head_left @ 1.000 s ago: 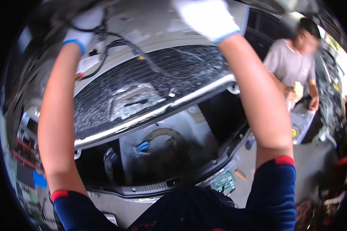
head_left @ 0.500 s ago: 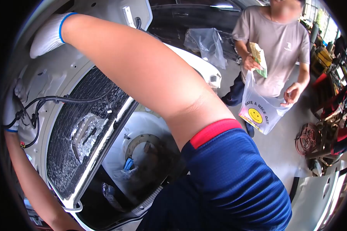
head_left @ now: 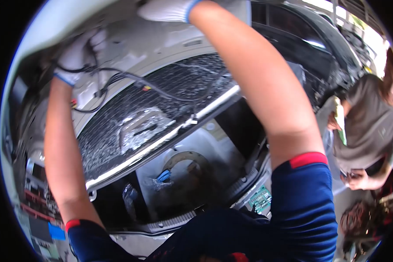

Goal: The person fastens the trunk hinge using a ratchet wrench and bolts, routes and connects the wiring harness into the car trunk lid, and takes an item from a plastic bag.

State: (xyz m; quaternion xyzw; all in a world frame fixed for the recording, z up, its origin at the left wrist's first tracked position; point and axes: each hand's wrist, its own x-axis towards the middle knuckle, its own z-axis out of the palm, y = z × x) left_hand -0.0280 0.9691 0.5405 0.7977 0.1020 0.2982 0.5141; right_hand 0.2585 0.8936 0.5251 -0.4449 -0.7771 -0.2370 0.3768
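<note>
My left hand (head_left: 81,54), in a white glove with a blue cuff, is closed around a black wiring harness (head_left: 139,81) at the upper left. The harness loops down over the raised trunk lid (head_left: 159,50) of a car. Its strands pass across my fingers, and a loose plug hangs beside my wrist. My right hand (head_left: 166,9), gloved alike, lies along the lid's upper panel with fingers stretched out; the top frame edge cuts it off in part. Behind the harness is the rear window (head_left: 105,131), its glass covered in pale specks.
Below the lid the trunk well (head_left: 214,139) holds a blue item (head_left: 163,176) and clear plastic. A green board-like piece (head_left: 260,198) lies at the trunk's right edge. A person (head_left: 367,126) stands at the right with a packet (head_left: 339,118). A dark car (head_left: 288,32) is behind.
My view has swung left, so the trunk and both arms appear further right. My left hand stays on the harness; my right hand stays at the lid. The person shows further right and turned sideways.
</note>
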